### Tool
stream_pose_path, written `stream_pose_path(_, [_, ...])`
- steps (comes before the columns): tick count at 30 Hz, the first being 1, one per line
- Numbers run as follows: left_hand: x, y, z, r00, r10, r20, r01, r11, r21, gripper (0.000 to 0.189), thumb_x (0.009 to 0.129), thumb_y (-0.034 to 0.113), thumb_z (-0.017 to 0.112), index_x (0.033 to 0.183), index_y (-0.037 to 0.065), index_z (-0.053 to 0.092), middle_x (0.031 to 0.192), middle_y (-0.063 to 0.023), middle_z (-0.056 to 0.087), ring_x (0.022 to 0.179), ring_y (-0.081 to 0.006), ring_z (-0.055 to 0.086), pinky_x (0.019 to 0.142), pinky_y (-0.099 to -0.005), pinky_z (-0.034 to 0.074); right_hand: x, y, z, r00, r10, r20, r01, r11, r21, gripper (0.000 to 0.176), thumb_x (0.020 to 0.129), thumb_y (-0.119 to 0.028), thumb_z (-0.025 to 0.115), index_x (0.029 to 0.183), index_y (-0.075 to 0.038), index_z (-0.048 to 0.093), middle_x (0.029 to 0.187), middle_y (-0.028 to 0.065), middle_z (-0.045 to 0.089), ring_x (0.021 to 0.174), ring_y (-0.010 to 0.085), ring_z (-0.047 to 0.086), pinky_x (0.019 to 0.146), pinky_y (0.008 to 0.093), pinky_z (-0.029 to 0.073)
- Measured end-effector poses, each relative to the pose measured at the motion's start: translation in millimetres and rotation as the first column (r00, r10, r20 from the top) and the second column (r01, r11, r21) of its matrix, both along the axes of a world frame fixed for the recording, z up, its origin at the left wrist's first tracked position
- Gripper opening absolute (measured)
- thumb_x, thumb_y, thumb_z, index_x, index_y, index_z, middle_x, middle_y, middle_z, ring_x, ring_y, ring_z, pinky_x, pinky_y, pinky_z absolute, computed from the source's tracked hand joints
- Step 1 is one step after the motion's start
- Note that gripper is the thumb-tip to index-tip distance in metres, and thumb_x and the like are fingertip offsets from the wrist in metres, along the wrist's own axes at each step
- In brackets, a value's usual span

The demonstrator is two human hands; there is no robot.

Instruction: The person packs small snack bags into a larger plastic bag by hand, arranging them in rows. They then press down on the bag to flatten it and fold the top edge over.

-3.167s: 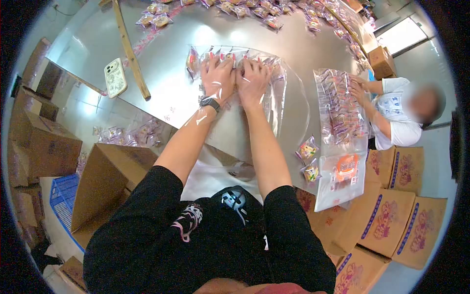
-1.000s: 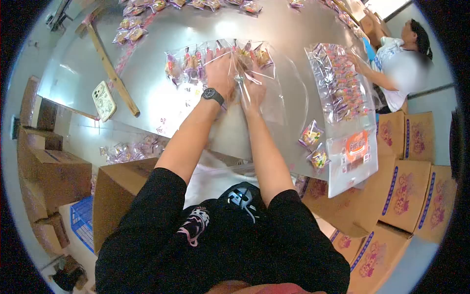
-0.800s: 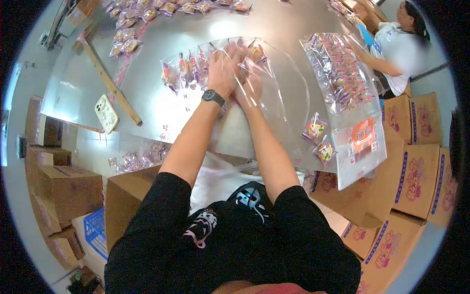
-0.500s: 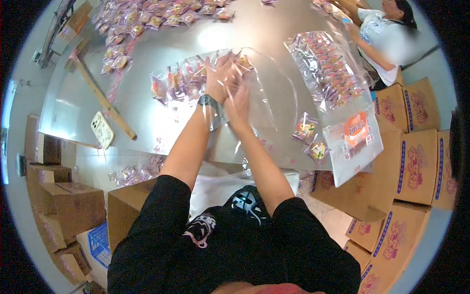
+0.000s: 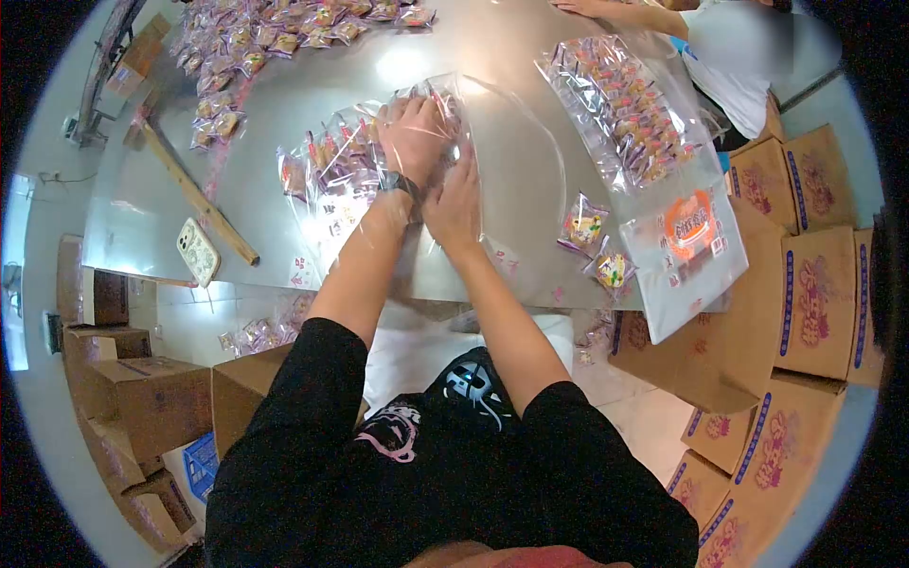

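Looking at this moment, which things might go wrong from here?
1. The watch on the left wrist lies close against the clear bag; it might catch the film and disturb the row of wrapped packets.
2. Two loose packets lie near the table's near edge, so a careless elbow may knock them off.
3. The plastic with the orange logo overhangs that edge and could slip.

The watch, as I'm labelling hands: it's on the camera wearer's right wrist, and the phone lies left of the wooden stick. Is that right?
Not quite: the head view shows the watch at the wrist of the left hand. The phone does lie left of the wooden stick.
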State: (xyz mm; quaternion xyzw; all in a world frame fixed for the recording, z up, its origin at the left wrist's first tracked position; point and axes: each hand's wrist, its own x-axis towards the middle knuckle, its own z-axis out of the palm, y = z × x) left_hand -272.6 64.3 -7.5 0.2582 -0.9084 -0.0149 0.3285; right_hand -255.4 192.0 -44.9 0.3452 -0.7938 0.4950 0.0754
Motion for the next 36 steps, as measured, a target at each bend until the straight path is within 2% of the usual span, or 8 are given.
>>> stream_pose_path(9, [25,32,13,0.976,-0.171,-0.132,0.162,0.984,-0.074,0.048,0.092,0.021,0.066,0.135,0.003,0.056,0.148,-0.0202,0.054,0.136,-0.041,0.051,0.117,-0.0559,0.035,3,7,10,0.995,0.099,0.0,-0.099,0.992,-0.074,0.094,0.087,-0.024,0.076,0.158,0.008,0.023,0.158,0.0332,0.034,0.144,0.049,0.038,0.12,0.0517,0.033])
stream_pose_path(13, [79,49,3,0.973,-0.131,-0.188,0.176,0.953,0.247,0.048,0.089,0.016,0.067,0.134,0.002,0.062,0.136,-0.02,0.063,0.131,-0.0377,0.055,0.113,-0.0487,0.039,-4,5,-20,0.959,0.101,-0.263,-0.069,0.989,0.128,0.08,0.089,-0.021,0.073,0.154,0.006,0.034,0.154,0.0279,0.042,0.138,0.0469,0.044,0.118,0.0522,0.035])
stream_pose_path(16, [122,83,28,0.996,-0.041,-0.074,0.066,0.921,0.385,0.048,0.087,0.015,0.07,0.132,0.0,0.064,0.133,-0.0192,0.064,0.126,-0.037,0.057,0.108,-0.0494,0.042,-3,8,-2,0.986,0.115,0.118,-0.135,0.975,0.174,0.071,0.087,-0.021,0.07,0.149,0.001,0.044,0.147,0.024,0.049,0.135,0.0429,0.045,0.117,0.0519,0.037])
stream_pose_path(19, [157,109,23,0.971,0.075,-0.228,0.009,0.938,0.346,0.048,0.087,0.017,0.072,0.132,0.0,0.063,0.133,-0.0197,0.063,0.126,-0.0377,0.056,0.108,-0.0496,0.042,3,6,5,0.997,0.071,0.044,-0.079,0.967,0.243,0.064,0.084,-0.025,0.07,0.141,-0.002,0.054,0.141,0.0205,0.053,0.135,0.0397,0.043,0.117,0.0501,0.037])
stream_pose_path(23, [182,115,-3,0.963,0.221,-0.154,-0.163,0.933,0.32,0.059,0.09,0.021,0.071,0.142,-0.001,0.055,0.141,-0.0246,0.056,0.134,-0.042,0.05,0.113,-0.051,0.039,-1,-5,9,0.999,0.045,0.026,-0.052,0.927,0.373,0.065,0.083,-0.034,0.07,0.138,-0.002,0.06,0.141,0.0214,0.053,0.139,0.0396,0.039,0.117,0.0479,0.036])
stream_pose_path(27, [173,104,-32,0.958,0.229,-0.173,-0.205,0.968,0.144,0.062,0.09,0.022,0.071,0.144,-0.001,0.052,0.148,-0.0275,0.051,0.139,-0.0452,0.046,0.117,-0.0555,0.034,-5,-12,12,0.955,0.238,-0.178,-0.208,0.963,0.17,0.057,0.086,-0.017,0.066,0.14,-0.003,0.059,0.137,0.0219,0.058,0.132,0.0411,0.05,0.117,0.0513,0.036])
stream_pose_path(30, [160,85,-11,0.971,0.192,-0.14,-0.155,0.958,0.24,0.063,0.086,0.02,0.073,0.143,0.001,0.056,0.151,-0.0282,0.048,0.142,-0.047,0.041,0.117,-0.0547,0.036,1,-27,36,0.831,0.338,-0.442,-0.322,0.94,0.114,0.054,0.088,-0.006,0.059,0.142,-0.006,0.059,0.137,0.0193,0.06,0.132,0.0408,0.053,0.118,0.0516,0.036])
stream_pose_path(36, [138,50,17,0.96,0.206,-0.19,-0.176,0.97,0.166,0.062,0.088,0.026,0.069,0.146,0.009,0.055,0.156,-0.0168,0.049,0.148,-0.0365,0.04,0.122,-0.0611,0.023,-28,-57,54,0.767,0.444,-0.464,-0.252,0.873,0.419,0.047,0.094,-0.011,0.059,0.141,-0.011,0.061,0.148,0.0135,0.058,0.139,0.0377,0.05,0.122,0.0517,0.031])
